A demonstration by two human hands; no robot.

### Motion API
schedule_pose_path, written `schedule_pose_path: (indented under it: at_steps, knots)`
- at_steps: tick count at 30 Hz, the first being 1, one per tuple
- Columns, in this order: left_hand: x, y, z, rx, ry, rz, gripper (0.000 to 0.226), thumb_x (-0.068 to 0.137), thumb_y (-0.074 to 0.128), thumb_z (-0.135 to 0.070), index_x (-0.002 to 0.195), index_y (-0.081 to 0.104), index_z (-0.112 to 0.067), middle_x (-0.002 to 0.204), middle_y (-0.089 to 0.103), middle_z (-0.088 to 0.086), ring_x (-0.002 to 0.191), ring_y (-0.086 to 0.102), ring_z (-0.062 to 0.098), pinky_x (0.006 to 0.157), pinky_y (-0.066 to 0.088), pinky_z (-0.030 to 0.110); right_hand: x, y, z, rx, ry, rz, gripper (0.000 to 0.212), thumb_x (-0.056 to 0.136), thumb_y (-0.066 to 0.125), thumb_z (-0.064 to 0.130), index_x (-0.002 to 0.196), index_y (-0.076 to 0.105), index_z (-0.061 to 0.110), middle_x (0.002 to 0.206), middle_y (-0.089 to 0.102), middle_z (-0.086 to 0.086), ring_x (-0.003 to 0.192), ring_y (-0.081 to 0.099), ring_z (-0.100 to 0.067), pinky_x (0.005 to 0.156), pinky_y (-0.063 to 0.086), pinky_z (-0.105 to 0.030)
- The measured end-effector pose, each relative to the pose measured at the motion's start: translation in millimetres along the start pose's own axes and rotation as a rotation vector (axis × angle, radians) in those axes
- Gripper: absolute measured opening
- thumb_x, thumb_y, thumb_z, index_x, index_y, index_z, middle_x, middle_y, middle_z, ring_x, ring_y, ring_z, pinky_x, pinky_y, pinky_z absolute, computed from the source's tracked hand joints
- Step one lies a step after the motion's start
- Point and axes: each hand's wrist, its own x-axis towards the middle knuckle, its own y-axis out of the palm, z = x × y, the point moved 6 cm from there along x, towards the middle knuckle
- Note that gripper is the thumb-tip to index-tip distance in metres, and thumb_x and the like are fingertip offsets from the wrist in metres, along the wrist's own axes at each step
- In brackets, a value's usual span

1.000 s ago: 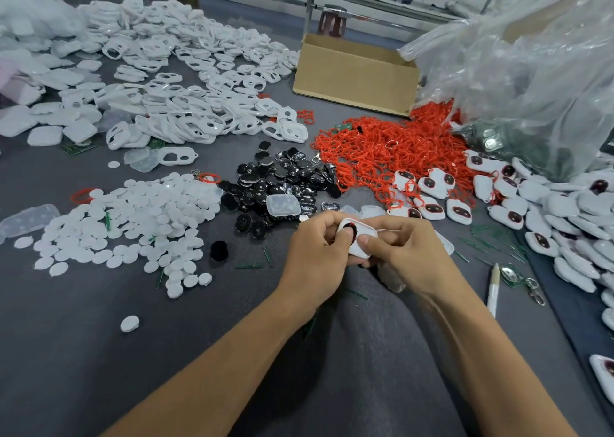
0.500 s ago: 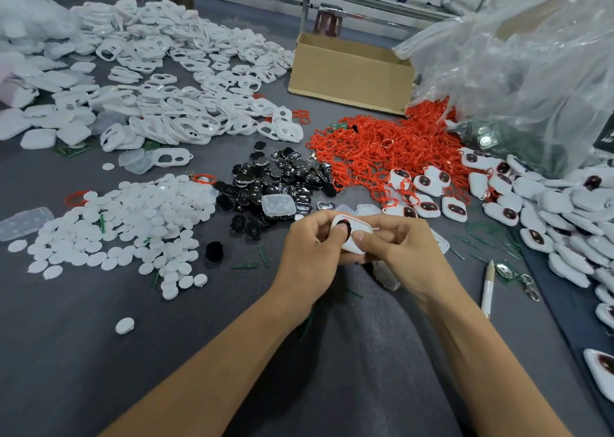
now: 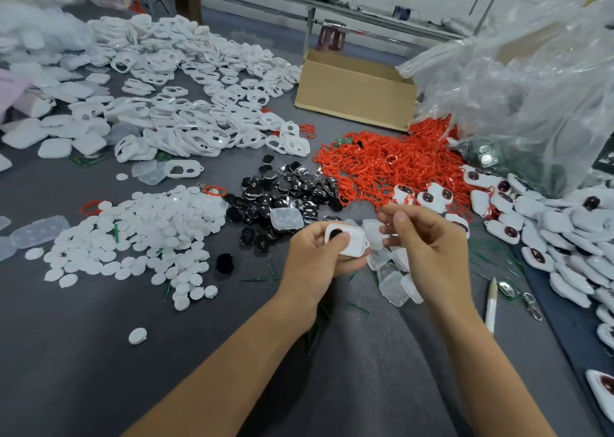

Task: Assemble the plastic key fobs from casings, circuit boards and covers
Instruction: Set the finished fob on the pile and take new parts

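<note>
Now, over the grey table [image 3: 99,353], my left hand [image 3: 315,259] grips a white key fob casing [image 3: 353,244]; my right hand [image 3: 428,247] hovers just beside it, fingers curled, and I cannot tell whether it holds anything.

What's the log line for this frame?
left hand: grips fob, thumb on top | right hand: apart from fob, hold unclear | covers: on table by right hand

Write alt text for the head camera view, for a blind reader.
A left hand holds a white fob casing over a grey table, the right hand beside it with fingers loosely curled. Around lie piles of white casings, white discs, black pieces, red loops and assembled fobs.
</note>
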Motion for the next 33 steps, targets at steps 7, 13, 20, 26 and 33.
schedule_pose_path:
  at_steps: [7, 13, 20, 26, 33]
  knots:
    - [0, 3, 3, 0.035, 0.010, 0.076, 0.016, 0.090, 0.052, 0.013, 0.094, 0.061, 0.001, 0.092, 0.066, 0.020, 0.076, 0.070, 0.024, 0.064, 0.058, 0.028, 32, 47, 59, -0.140, -0.206, 0.117, 0.030, 0.091, 0.053, -0.004, 0.091, 0.071, 0.020, 0.087, 0.073, -0.001, 0.083, 0.070, -0.019, 0.077, 0.057, -0.040]
    - [1, -9, 0, 0.012, 0.006, -0.067, 0.018, 0.087, 0.054, 0.015, 0.089, 0.063, -0.001, 0.098, 0.066, 0.024, 0.086, 0.070, 0.034, 0.059, 0.058, 0.025, 62, 41, 70, -0.540, -0.169, 0.288, 0.034, 0.088, 0.053, -0.006, 0.090, 0.072, 0.022, 0.083, 0.072, 0.004, 0.069, 0.061, 0.012, 0.067, 0.043, 0.000]
    - [2, -13, -3, -0.070, 0.055, -0.133, 0.018, 0.088, 0.051, 0.013, 0.090, 0.062, -0.001, 0.099, 0.064, 0.023, 0.093, 0.067, 0.037, 0.061, 0.057, 0.024, 30, 8, 14, -1.043, 0.076, 0.497, 0.026, 0.083, 0.058, 0.000, 0.091, 0.074, 0.019, 0.090, 0.073, -0.001, 0.086, 0.065, -0.016, 0.077, 0.044, -0.023]
    - [1, -13, -4, -0.046, 0.078, -0.149, 0.019, 0.089, 0.051, 0.012, 0.092, 0.062, -0.002, 0.101, 0.064, 0.020, 0.090, 0.069, 0.033, 0.060, 0.057, 0.023, 3, 6, -6, -0.870, 0.086, 0.348, 0.047, 0.075, 0.079, 0.028, 0.115, 0.055, 0.020, 0.086, 0.062, 0.010, 0.088, 0.060, -0.019, 0.079, 0.046, -0.036]
    - [1, -14, -1, -0.026, 0.064, -0.147, 0.019, 0.089, 0.054, 0.011, 0.091, 0.065, -0.004, 0.101, 0.064, 0.017, 0.084, 0.072, 0.029, 0.062, 0.058, 0.025, 6, -3, -13, -0.622, 0.149, 0.203, 0.041, 0.075, 0.076, 0.004, 0.111, 0.060, 0.014, 0.072, 0.061, 0.008, 0.064, 0.050, -0.009, 0.060, 0.037, -0.015]
